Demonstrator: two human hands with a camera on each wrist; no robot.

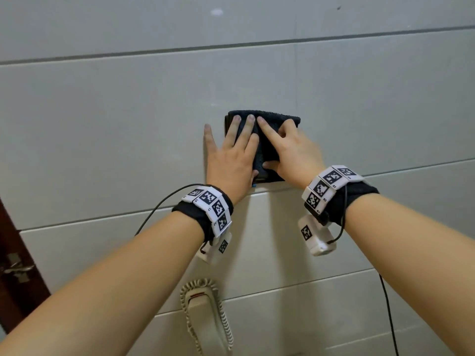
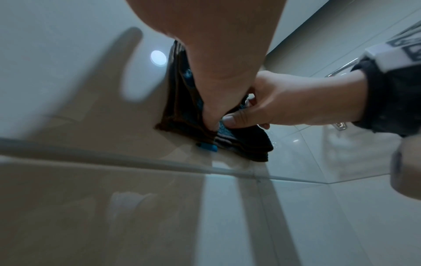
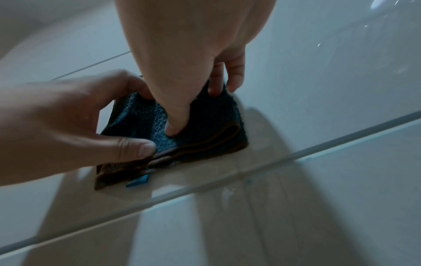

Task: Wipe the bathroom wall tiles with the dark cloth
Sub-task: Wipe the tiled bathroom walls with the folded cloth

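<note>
A folded dark cloth [image 1: 264, 140] lies flat against the pale wall tiles [image 1: 128, 111], its lower edge just above a horizontal grout line [image 1: 102, 217] and a small blue tag [image 3: 138, 180] poking out beneath that edge. The left hand [image 1: 232, 155] covers the cloth's left half: two straight fingers [image 1: 244, 129] reach almost to its top edge, while the little finger lies off the cloth, on bare tile just left of it. In the right wrist view the left thumb presses the cloth's layered lower hem, with the fingers bent down onto the fabric rather than wrapped round it. The right hand [image 1: 288, 150] sits on the cloth's right half, its index finger [image 1: 267, 129] stretched diagonally toward the top centre, nearly touching the left hand's fingertips. Its thumb [image 2: 237, 120] pinches the cloth's lower right portion, and the other right fingers are bent over the right edge. Both wrists wear black bands with white marker blocks [image 1: 213, 204], and a thin black cable [image 1: 159, 209] loops off the left one. Well below the cloth, a beige wall telephone [image 1: 205, 317] with a coiled cord hangs on the tiles. Far to the cloth's lower left, a dark wooden door [image 1: 15, 273] shows a metal lever handle [image 1: 18, 268].
</note>
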